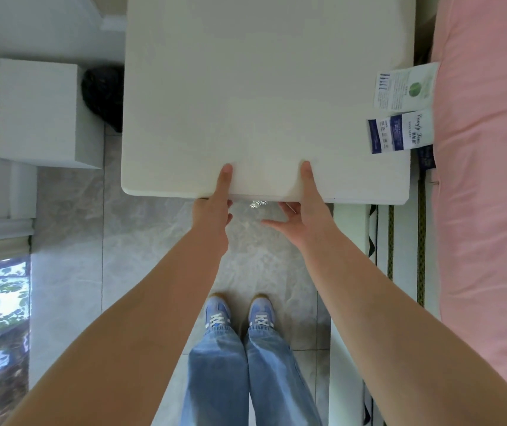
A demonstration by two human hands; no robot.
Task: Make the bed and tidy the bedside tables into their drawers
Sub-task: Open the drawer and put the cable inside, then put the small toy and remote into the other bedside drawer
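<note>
**White tabletop bare, both hands at the drawer front**

Cream-white and matt, the square bedside tabletop [264,96] fills the twelve o'clock half of the view with nothing standing on it. At its near edge, around six o'clock of the slab, the left hand [213,210] lays its thumb on top while its other fingers drop below the lip, out of sight. The right hand [302,207] mirrors it just beside, thumb on top, fingers loose and spread beneath the edge. Between the two hands glints a small silver crystal-like drawer knob [257,204]; neither hand appears to touch it.

By my reading the bedside-table step is in hand, at the drawer itself, either being pressed home or about to be drawn out. Next would come an even push or pull from both hands so the drawer runs straight, then a turn to the bed at three o'clock.

There the pink quilted bedding [485,179] lies along the right edge, with two printed white-and-blue mattress labels [402,109] hanging beside the tabletop.

Hidden: the drawer front and its contents lie under the overhang, so whether it stands ajar cannot be told. The left fingers' hold is unseen. A dark bundle [103,93] at nine o'clock, behind a white block [38,112], is too murky to name.
</note>
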